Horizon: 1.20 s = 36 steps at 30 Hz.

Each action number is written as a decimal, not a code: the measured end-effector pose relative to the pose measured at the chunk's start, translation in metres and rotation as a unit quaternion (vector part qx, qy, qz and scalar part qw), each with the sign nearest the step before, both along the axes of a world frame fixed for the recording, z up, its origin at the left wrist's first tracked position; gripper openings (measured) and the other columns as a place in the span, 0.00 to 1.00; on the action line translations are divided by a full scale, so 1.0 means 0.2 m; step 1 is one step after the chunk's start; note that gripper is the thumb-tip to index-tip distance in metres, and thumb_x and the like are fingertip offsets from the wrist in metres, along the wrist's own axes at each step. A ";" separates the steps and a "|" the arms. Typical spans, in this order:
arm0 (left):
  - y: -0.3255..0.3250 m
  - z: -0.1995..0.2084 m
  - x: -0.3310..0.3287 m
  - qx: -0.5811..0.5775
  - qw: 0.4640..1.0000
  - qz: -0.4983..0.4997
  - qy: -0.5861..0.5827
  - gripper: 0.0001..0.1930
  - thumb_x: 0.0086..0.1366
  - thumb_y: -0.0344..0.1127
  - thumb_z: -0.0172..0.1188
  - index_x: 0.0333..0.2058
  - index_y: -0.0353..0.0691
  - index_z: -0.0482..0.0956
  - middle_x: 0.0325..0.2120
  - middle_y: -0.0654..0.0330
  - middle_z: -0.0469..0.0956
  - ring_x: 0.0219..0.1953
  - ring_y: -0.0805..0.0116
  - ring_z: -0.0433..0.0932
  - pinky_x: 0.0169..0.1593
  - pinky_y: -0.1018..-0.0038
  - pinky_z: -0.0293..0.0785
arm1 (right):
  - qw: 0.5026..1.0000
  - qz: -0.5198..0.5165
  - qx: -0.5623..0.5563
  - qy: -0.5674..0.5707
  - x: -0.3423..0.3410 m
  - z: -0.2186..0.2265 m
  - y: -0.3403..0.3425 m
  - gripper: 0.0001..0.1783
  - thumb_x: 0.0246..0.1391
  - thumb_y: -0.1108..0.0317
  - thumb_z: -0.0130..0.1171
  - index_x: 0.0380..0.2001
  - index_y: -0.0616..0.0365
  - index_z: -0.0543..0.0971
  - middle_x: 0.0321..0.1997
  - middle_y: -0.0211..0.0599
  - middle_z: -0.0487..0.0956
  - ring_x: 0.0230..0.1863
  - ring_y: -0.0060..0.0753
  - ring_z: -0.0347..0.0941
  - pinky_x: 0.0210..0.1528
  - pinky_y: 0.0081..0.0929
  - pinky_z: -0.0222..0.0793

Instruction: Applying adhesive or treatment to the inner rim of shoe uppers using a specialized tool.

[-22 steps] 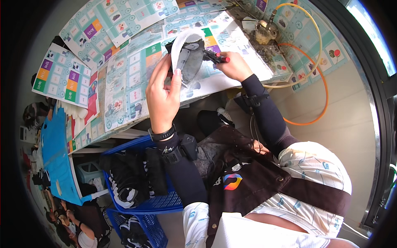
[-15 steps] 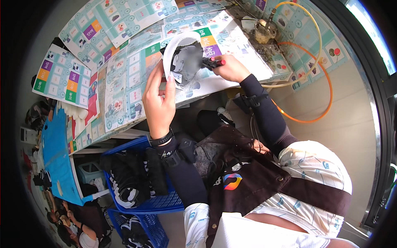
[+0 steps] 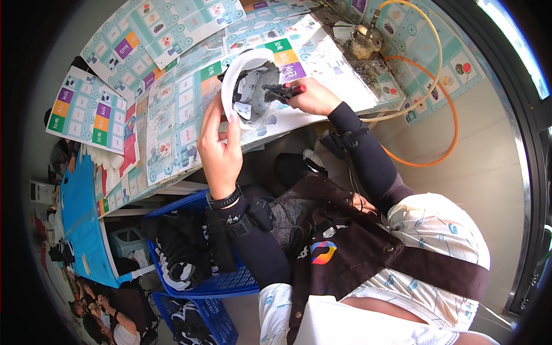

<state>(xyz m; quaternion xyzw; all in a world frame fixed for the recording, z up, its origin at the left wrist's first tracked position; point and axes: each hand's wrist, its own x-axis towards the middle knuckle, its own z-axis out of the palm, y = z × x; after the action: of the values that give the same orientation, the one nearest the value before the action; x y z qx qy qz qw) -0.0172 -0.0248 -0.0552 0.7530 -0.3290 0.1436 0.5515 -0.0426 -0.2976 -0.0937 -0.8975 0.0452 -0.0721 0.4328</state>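
Over the near part of the sheet-covered bench, my left hand grips a shoe by its near edge, fingers behind and thumb in front. The shoe is grey and black with a thick white sole rim, and stands tilted with its grey side toward the right. My right hand is closed around a slim black tool with red ends. The tool's dark tip lies over the shoe's grey surface; whether it touches cannot be made out, nor can its exact kind.
Printed sheets cover the bench. At the back right stands a stained pot, with a yellow hose and an orange hose nearby. Below, blue baskets hold black-and-white shoes. Other people sit at the far lower left.
My right hand and the tool have moved left, further across the shoe. The shoe has shifted and turned slightly in my left hand.
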 end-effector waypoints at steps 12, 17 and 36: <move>0.02 -0.04 -0.01 -0.001 1.000 0.014 0.015 0.21 0.76 0.33 0.59 0.63 0.29 0.77 0.60 0.43 0.80 0.60 0.48 0.82 0.58 0.62 0.79 | 1.000 0.012 -0.010 0.014 0.00 0.03 0.02 0.14 0.50 0.65 0.63 0.32 0.67 0.85 0.32 0.64 0.82 0.39 0.67 0.80 0.44 0.47 0.77; 0.03 -0.07 0.00 0.024 0.999 0.020 -0.011 0.22 0.78 0.33 0.57 0.66 0.32 0.75 0.62 0.53 0.79 0.51 0.68 0.82 0.43 0.72 0.83 | 1.000 0.014 -0.021 0.018 0.02 0.00 0.04 0.13 0.50 0.65 0.63 0.31 0.67 0.84 0.32 0.64 0.82 0.39 0.67 0.81 0.43 0.49 0.77; -0.03 0.01 -0.01 -0.009 1.000 0.002 0.004 0.21 0.75 0.34 0.62 0.63 0.33 0.77 0.58 0.51 0.82 0.46 0.64 0.85 0.37 0.75 0.80 | 0.987 -0.111 -0.073 -0.085 -0.07 0.03 0.04 0.15 0.51 0.68 0.56 0.37 0.64 0.86 0.35 0.62 0.84 0.43 0.67 0.81 0.50 0.53 0.77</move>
<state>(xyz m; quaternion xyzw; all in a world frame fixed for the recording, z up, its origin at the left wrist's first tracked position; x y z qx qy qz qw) -0.0200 -0.0307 -0.0536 0.7491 -0.3239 0.1442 0.5595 -0.0557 -0.2889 -0.0883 -0.9068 0.1025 -0.1991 0.3572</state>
